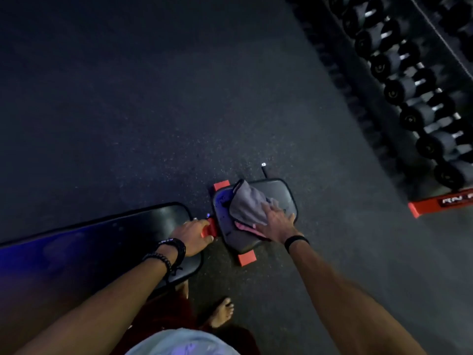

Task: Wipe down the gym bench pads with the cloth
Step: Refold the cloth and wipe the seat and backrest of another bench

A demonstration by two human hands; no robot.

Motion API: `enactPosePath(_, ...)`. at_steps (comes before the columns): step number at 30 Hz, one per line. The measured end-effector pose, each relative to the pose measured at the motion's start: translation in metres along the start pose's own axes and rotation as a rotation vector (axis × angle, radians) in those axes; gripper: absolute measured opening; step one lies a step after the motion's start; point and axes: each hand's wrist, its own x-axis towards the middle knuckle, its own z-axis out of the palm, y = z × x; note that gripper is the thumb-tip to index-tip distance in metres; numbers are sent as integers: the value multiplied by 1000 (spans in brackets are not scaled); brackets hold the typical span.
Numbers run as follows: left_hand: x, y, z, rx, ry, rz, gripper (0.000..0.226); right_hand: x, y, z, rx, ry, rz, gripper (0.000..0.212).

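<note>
A grey cloth (247, 204) with a pink edge lies spread on the small black seat pad (279, 192) of a gym bench. My right hand (277, 224) presses flat on the cloth's near right part, fingers straight and spread. The long black back pad (102, 239) stretches to the left. My left hand (192, 237) sits at the gap between the two pads, fingers curled round the red frame part (211, 225) there.
Red bench feet (247, 260) stick out beside the seat pad. A rack of black dumbbells (409, 85) runs along the right on a red base (440, 204). Dark speckled rubber floor (153, 111) lies beyond the bench. My bare foot (222, 312) stands below the pads.
</note>
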Motion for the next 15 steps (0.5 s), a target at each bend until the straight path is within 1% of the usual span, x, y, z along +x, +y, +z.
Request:
enactPosePath(4, 5, 23, 7, -46, -27, -73, 40, 6, 21, -9, -47, -61, -58, 63)
enactPosePath(7, 14, 40, 16, -148, 8, -142, 31, 19, 41, -17, -75, -102, -124, 52)
enactPosePath(10, 26, 63, 28, -266, 83, -221, 27, 40, 63, -26, -154, -111, -244, 51)
enactPosePath(13, 34, 96, 46, -371, 234, -363, 28, 60, 83, -38, -332, -116, -422, 55)
enactPosePath(15, 36, 120, 62, -475, 330, -453, 28, 70, 94, -48, -445, -61, -562, 54)
